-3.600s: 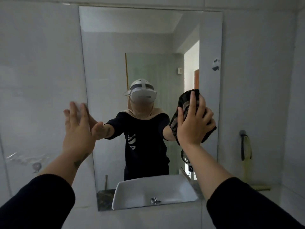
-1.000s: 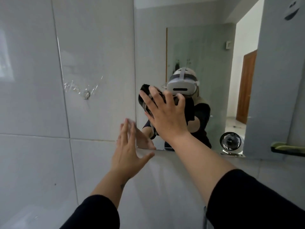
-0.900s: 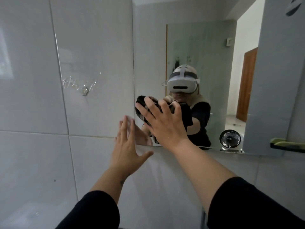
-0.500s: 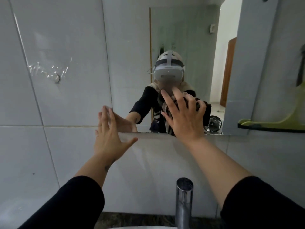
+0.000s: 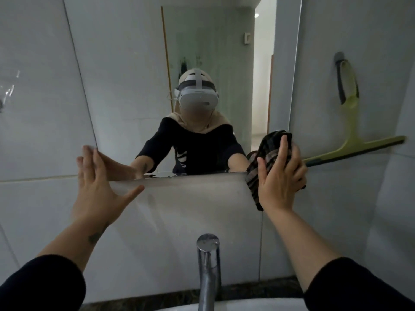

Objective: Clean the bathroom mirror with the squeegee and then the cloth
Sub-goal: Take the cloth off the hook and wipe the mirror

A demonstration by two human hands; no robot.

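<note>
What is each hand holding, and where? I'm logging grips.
Right hand presses the bunched cloth under its palm and fingers; left hand holds nothing.

Over 3.6 s the right hand (image 5: 279, 176) with the dark striped cloth (image 5: 269, 147) travels from the right mid-height of the wall mirror (image 5: 202, 52) across to its lower left part, then along the bottom edge to the lower right corner, where the cloth now overlaps onto the tile. The left hand (image 5: 98, 187), open and flat, drops from the left edge to the bottom-left corner.
</note>
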